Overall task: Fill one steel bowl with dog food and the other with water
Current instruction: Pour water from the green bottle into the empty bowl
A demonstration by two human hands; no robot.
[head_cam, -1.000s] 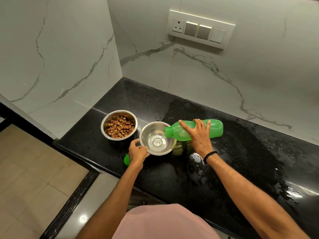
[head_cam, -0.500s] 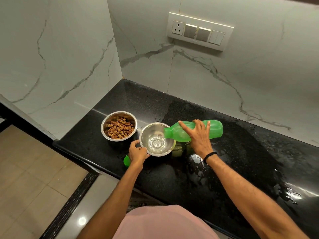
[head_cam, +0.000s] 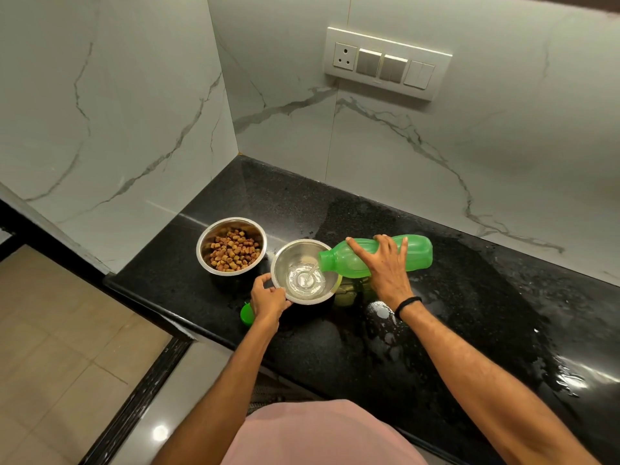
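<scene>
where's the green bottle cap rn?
Head view: the green cap sits on the black counter by its front edge, partly hidden behind the left hand, below-left of the water bowl.

My only camera rode on my head, wide-angle, facing forward and steeply down, close over the counter [head_cam: 469,330]. The wall corner [head_cam: 231,95] lay toward 11 o'clock; my left hand [head_cam: 266,302] and right hand [head_cam: 389,273] sat mid-frame.
</scene>
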